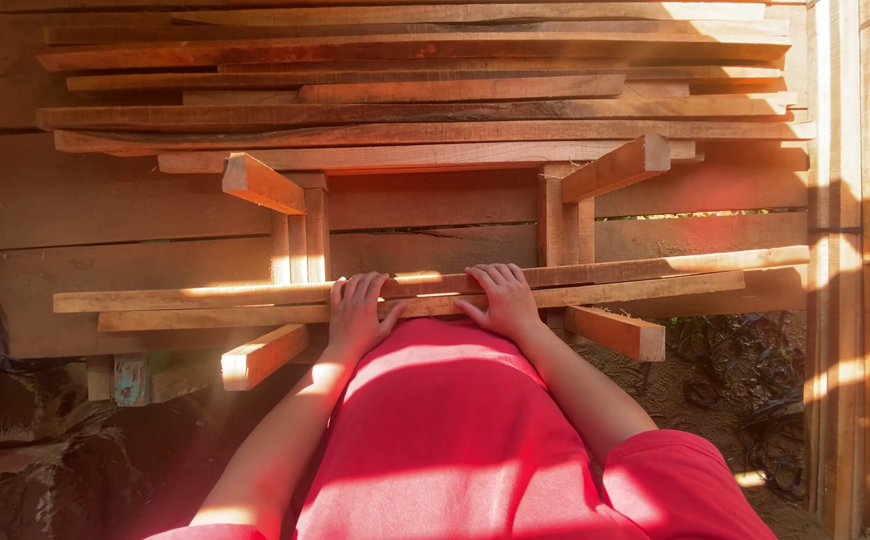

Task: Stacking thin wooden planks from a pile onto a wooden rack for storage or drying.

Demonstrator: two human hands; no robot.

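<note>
- My left hand (358,315) lies flat, fingers spread a little, palm down on the two long thin wooden strips (205,305) in front of me; it presses on them rather than wrapping around them
- My right hand (500,298) lies just to the right of it, also flat and palm down on the same strips, fingers together and pointing to the far side
- Both hands are close together near the middle of the strips, not touching each other
- The strips lie side by side, running left to right across a rough wooden frame (300,235) that serves as my worktop; the far strip reaches further right than the near one
- The frame has two upright posts, one far-left of my hands and one far-right, and short square bars (261,183) jut out toward me at an angle from each side, two high and two low
- Behind the frame stands a wall of broad planks (105,200), and on top of it a stack of long boards (425,70) lies flat, reaching to the far edge of my view
- More pale boards (855,300) stand upright at the right
- My red shirt (455,440) fills the near part of the view, with dark earth (715,380) below on the right
</note>
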